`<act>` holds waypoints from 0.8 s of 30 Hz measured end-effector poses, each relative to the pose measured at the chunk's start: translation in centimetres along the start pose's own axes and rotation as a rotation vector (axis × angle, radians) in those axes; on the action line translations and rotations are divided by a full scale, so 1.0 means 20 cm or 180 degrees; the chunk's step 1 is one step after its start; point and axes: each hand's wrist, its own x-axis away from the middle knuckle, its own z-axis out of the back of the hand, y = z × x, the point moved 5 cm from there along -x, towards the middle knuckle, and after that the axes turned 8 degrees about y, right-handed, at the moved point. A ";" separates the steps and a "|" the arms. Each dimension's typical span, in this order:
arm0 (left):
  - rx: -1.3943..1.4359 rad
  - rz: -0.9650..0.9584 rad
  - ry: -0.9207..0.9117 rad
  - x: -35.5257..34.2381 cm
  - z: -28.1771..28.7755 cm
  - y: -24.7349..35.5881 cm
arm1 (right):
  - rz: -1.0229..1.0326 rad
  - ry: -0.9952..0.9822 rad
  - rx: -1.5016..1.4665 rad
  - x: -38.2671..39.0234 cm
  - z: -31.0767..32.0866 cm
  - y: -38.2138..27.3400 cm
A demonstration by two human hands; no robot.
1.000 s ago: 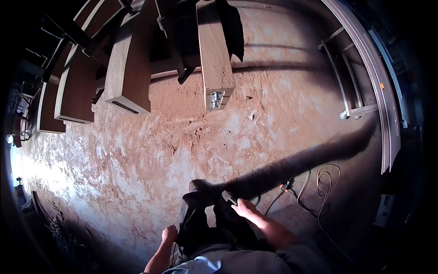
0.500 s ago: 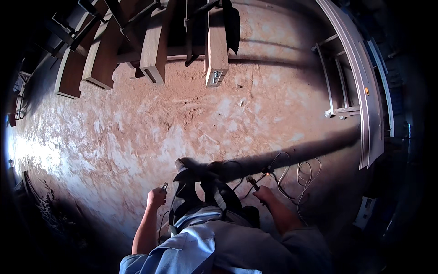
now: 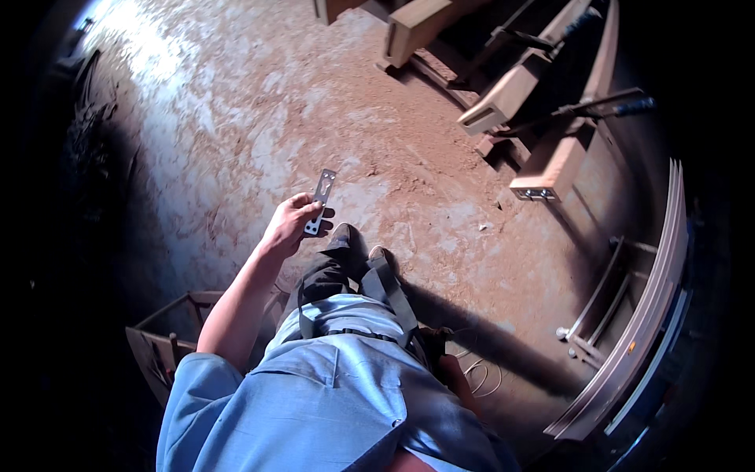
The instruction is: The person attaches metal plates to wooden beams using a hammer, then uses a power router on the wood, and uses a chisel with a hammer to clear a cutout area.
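My left hand (image 3: 289, 222) is raised in front of my body, closed around a flat metal plate (image 3: 324, 184) with several holes. The plate stands tilted, its upper end above my thumb and its lower end showing below the fingers. My right forearm (image 3: 458, 381) hangs low beside my hip. A dark object (image 3: 435, 340) shows at its end, but the right hand's fingers are hidden. Across the floor, the nearest wooden beam (image 3: 557, 164) carries metal fittings on its end face.
More wooden beams (image 3: 503, 98) lie ahead to the right, with clamps (image 3: 605, 104) across them. Long pale boards (image 3: 641, 346) rest on a wheeled rack (image 3: 586, 315) at the right. A cable (image 3: 487, 377) coils near my right side. A wooden frame (image 3: 169, 330) stands at the left.
My view has swung to the left, so the beams appear farther right. My left hand has risen with the metal plate. The dark-handled tool in my right hand no longer shows clearly.
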 end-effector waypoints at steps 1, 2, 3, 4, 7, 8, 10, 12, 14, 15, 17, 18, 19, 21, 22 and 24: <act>0.0045 -0.0042 0.0122 0.04 0.02 0.03 | 0.0273 0.0172 0.0905 -0.01 0.06 -0.09; 0.0123 -0.0141 0.0161 0.09 0.04 0.05 | 0.0726 0.0108 0.1054 0.01 0.05 -0.19; 0.0411 -0.0178 0.0243 0.14 0.05 0.04 | 0.0684 -0.0400 0.0637 0.05 0.07 -0.26; 0.0538 -0.0200 0.0344 0.20 0.07 0.01 | 0.0790 -0.0758 0.0225 0.12 0.11 -0.35; 0.1069 -0.0074 0.0557 0.36 0.11 -0.16 | 0.1671 -0.0671 0.0081 0.28 0.19 -0.59; 0.1286 -0.0026 0.0578 0.41 0.11 -0.23 | 0.1309 -0.0706 0.0218 0.23 0.16 -0.68; 0.1292 0.0204 0.0806 0.50 0.11 -0.40 | 0.0770 0.0163 0.2041 0.08 0.12 -0.84; 0.1453 0.0275 0.0983 0.58 0.10 -0.55 | 0.0684 0.0189 0.2093 0.02 0.11 -0.93; 0.1650 0.0291 0.0955 0.67 0.10 -0.65 | 0.1004 0.0152 0.2755 -0.01 0.10 -1.05; 0.1624 0.0197 0.1007 0.71 0.11 -0.69 | 0.1176 0.0152 0.3077 -0.02 0.10 -1.12; 0.1686 0.0104 0.1220 0.80 0.15 -0.76 | 0.1428 0.0097 0.3569 -0.02 0.09 -1.22; 0.1804 0.0090 0.1289 0.84 0.18 -0.79 | 0.1533 0.0058 0.3788 -0.03 0.07 -1.28; 0.1748 -0.0024 0.1484 0.88 0.22 -0.81 | 0.1618 -0.0006 0.4006 -0.05 0.04 -1.33; 0.1757 -0.0138 0.1747 0.95 0.28 -0.86 | 0.1765 -0.0124 0.4378 -0.11 -0.02 -1.42; 0.1754 -0.0192 0.2017 0.99 0.32 -0.89 | 0.1843 -0.0205 0.4539 -0.13 -0.06 -1.46; 0.1907 -0.0124 0.2432 1.06 0.39 -0.97 | 0.1951 -0.0311 0.4834 -0.17 -0.13 -1.53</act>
